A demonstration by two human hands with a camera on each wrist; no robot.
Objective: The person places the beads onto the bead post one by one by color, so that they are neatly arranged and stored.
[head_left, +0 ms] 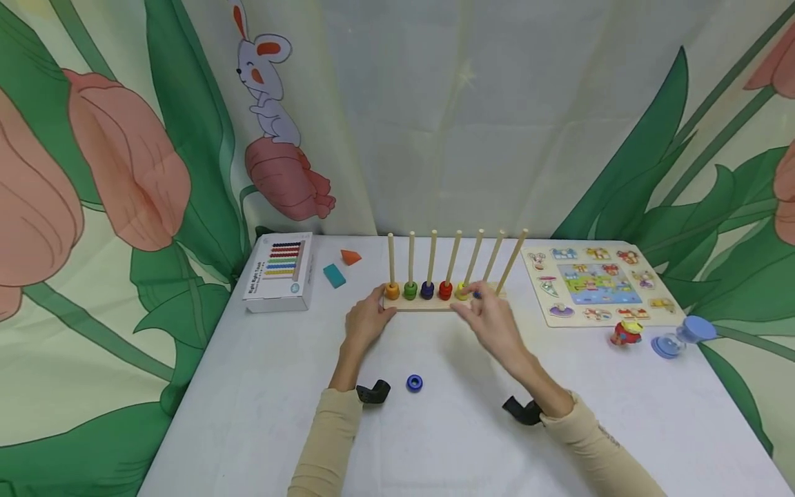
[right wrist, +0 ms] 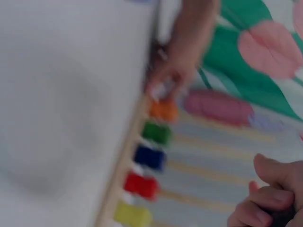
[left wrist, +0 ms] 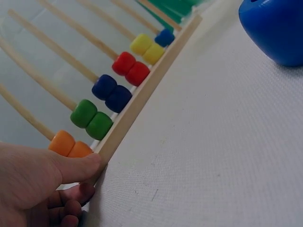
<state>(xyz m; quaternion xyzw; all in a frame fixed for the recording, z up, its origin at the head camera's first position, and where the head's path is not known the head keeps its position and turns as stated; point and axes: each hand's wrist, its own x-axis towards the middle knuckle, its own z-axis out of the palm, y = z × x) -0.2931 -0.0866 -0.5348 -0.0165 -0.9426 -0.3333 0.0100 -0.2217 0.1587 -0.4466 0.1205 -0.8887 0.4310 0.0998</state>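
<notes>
Steadying rod board (head_left: 428, 304) end in left grip (head_left: 366, 322), right grip (head_left: 491, 319) at blue bead (head_left: 476, 295)

Bright, even light — right-wrist view badly blurred.

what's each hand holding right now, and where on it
Left hand grips the left end of the wooden base. Whether the right hand holds anything cannot be told.

The print on the white box (head_left: 277, 273) is too small to read.
</notes>
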